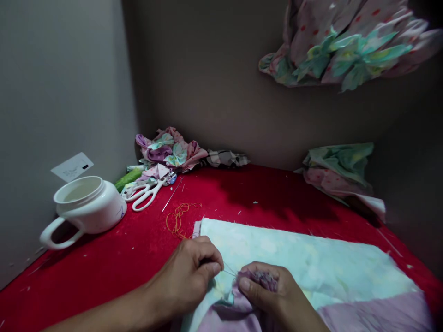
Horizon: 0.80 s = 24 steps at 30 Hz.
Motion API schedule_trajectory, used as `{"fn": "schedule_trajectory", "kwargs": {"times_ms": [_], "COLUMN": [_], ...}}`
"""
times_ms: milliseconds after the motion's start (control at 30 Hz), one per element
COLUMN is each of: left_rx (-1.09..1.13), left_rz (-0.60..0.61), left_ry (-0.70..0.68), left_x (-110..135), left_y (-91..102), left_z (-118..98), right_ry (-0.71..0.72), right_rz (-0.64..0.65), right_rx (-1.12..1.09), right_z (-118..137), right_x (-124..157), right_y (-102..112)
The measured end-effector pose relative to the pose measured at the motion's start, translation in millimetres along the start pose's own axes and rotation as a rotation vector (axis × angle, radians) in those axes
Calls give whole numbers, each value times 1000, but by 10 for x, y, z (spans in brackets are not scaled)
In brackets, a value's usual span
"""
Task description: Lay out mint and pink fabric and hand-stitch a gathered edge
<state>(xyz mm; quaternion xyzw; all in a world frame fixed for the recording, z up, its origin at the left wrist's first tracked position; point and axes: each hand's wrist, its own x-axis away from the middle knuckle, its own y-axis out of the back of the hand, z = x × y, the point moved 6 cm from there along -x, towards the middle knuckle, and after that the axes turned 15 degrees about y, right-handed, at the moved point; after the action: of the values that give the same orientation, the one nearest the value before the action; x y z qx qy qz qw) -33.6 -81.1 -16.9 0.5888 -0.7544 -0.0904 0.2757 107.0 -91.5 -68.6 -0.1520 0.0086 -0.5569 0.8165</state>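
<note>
"What's in the hands?"

"The left hand (pixel 185 274) pinches a thin strand (pixel 228 270), its end hidden by the fingers; the right hand (pixel 265 293) grips gathered pastel fabric (pixel 259 280) on the red desk (pixel 242 193)"

"And the white card (pixel 72 167)?"

"Its writing is unreadable"

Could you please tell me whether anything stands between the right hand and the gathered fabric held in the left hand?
Nothing visible stands in the way. The right hand is close to the gathered fabric in the left hand, and only fine thread crosses the small gap between them.
</note>
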Motion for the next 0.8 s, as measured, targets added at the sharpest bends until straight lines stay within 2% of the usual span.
{"fn": "schedule_trajectory", "kwargs": {"times_ms": [167,367,600,800], "left_rx": [2,32,138,182], "left_rz": [3,23,46,64], "left_ry": [5,9,70,108], "left_x": [-8,-11,-24,-50], "left_y": [8,-27,-134,-243], "left_z": [-14,3,44,81], "right_ry": [9,2,-25,22], "right_rz": [7,-4,-24,-46], "right_rx": [-53,-12,59,126], "right_z": [-18,-62,90,72], "right_x": [-7,-15,-1,-22], "right_y": [-11,27,-57,-31]}}
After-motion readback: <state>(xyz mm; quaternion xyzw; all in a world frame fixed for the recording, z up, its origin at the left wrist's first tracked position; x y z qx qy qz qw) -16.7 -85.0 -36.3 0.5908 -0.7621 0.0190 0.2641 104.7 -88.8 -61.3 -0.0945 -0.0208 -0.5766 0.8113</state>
